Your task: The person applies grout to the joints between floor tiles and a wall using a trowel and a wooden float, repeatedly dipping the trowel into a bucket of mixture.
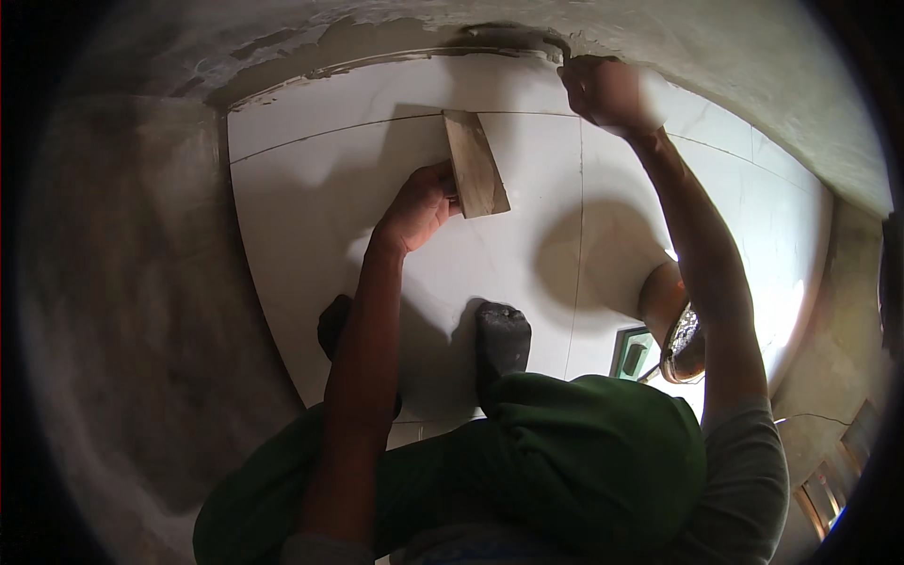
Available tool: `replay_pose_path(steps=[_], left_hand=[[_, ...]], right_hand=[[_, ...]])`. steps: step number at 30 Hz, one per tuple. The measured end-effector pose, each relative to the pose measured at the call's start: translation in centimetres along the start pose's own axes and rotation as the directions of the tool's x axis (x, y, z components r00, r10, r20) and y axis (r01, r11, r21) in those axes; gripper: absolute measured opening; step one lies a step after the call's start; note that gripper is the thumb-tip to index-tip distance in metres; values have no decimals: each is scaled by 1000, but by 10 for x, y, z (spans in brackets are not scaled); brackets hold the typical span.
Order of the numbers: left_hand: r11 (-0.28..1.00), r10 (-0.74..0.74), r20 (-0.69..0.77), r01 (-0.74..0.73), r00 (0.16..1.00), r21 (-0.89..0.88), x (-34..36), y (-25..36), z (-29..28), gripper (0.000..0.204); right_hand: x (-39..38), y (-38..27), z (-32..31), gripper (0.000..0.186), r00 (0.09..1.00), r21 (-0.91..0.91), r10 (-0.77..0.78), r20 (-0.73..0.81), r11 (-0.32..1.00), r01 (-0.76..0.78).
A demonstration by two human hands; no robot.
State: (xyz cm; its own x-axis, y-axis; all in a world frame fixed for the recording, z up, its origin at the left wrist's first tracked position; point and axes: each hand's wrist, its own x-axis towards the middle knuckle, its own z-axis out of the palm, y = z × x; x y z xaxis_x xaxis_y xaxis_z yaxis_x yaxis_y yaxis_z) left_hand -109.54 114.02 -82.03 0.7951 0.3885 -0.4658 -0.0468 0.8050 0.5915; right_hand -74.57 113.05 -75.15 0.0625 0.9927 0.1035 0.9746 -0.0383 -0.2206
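My left hand (pixel 417 209) is closed on a flat, rectangular wooden board (pixel 477 169), held tilted above the white tiles. My right hand (pixel 607 94) reaches far forward and grips the handle of a trowel; the handle is mostly hidden in my fist. The trowel's dark blade (pixel 508 38) lies against the wall just above the far edge of the tiles. A strip of wet grey mortar (pixel 348 45) runs along that edge, to the left of the blade.
Large white tiles (pixel 311 202) with thin dark joints stretch under me. Rough grey walls (pixel 132 282) rise left and ahead. Beside my right forearm stands a bucket (pixel 664 301) with a wet, shiny inside. A green-framed object (pixel 633 353) lies near it. My dark-covered feet (pixel 503 339) rest on the tiles.
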Motion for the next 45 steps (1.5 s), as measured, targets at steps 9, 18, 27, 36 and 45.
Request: replay_pose_path(steps=[9,18,27,36,45], left_hand=[[1000,4,13,-4,1000,9,3,1,2,47],[1000,-11,5,11,1000,10,0,1,-2,45],[999,-27,-47,28,999,21,-1,5,-4,39],[1000,-13,-65,14,998,18,-3,4,-1,40],[1000,12,-61,-12,998,-2,-6,4,-8,45]], right_hand=[[37,-28,25,19,994,-15,-85,67,996,86],[-8,17,-5,24,999,17,-54,-5,998,54],[-47,55,-33,20,995,-16,99,24,995,-98],[-65,110,-37,24,981,-4,193,-38,981,-193],[-56,141,-73,24,968,-193,230,98,959,-208]])
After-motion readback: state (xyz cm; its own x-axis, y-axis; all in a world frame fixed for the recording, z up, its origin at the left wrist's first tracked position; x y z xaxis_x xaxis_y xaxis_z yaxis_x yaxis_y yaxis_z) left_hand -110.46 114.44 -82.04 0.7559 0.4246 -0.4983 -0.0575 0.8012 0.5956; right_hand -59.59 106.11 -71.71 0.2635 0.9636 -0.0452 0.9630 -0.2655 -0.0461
